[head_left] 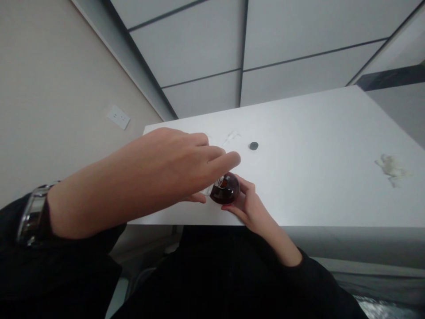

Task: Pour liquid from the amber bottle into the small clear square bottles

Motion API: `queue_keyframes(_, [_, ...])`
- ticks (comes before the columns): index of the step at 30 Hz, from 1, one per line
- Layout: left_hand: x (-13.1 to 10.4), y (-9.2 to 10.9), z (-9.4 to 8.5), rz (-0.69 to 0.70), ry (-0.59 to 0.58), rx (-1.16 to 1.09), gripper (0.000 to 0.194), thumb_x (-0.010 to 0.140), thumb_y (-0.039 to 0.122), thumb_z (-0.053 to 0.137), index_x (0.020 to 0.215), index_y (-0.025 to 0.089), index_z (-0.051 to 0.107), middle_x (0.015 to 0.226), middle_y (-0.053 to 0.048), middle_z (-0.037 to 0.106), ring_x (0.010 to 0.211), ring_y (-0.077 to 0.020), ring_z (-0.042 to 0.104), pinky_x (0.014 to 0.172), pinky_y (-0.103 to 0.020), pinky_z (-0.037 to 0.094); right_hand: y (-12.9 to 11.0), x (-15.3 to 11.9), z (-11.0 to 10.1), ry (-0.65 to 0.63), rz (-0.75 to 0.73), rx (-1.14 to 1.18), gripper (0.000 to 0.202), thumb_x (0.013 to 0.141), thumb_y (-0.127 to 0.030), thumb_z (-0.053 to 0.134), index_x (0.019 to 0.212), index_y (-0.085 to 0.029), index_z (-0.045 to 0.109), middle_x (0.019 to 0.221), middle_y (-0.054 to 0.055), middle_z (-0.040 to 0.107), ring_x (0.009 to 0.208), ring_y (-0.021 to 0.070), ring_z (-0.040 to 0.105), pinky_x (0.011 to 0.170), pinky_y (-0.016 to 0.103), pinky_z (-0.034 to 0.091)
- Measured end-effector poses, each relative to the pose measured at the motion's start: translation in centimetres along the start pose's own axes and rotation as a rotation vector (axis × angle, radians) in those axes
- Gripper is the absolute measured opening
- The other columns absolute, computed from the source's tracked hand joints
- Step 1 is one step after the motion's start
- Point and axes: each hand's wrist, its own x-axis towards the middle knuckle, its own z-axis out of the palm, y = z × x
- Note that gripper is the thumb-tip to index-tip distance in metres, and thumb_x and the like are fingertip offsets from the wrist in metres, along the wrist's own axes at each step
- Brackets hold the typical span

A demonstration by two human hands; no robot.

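A round glass bottle [229, 195] of dark red liquid is in my right hand [254, 206], whose fingers and thumb wrap round its right side. Its clear neck tilts to the left, under the fingers of my left hand [186, 164]. That hand is curled closed over a clear, glass-like thing [208, 191], of which only a small part shows beside the bottle's mouth. Most of this clear thing is hidden, so its kind is unclear. On the table beyond the hands lies a small dark round cap [253, 145].
A white table [315, 177] spreads beneath my hands. Behind them lies a faint, transparent piece [233, 136], hard to make out. Farther right is a crumpled whitish thing [391, 169]. White panels [206, 40] stand behind the table, and a wall with a socket [118, 117] is on the left.
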Motion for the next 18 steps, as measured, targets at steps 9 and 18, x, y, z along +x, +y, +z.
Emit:
queue_keyframes(9, [0.08,0.06,-0.15,0.010,-0.010,0.026,0.039,0.092,0.030,0.081,0.128,0.026,0.065,0.094,-0.002,0.077,0.075,-0.0215,0.069,0.058,-0.032,0.041,-0.28,0.26,-0.14,0.011,-0.020,-0.009,0.080,0.096,-0.049,0.078,0.162,-0.031,0.034,0.162,0.018,0.054,0.152,0.0370,0.054,0.126,0.064,0.044])
queue_keyframes(18, [-0.03,0.09,-0.10,-0.009,-0.017,0.022,0.035,0.095,0.034,0.077,0.127,0.026,0.064,0.094,-0.002,0.075,0.077,-0.0224,0.070,0.061,-0.032,0.045,0.05,0.01,-0.11,0.001,0.010,-0.003,0.081,0.096,-0.050,0.078,0.161,-0.028,0.034,0.163,0.020,0.053,0.154,0.0370,0.052,0.128,0.064,0.042])
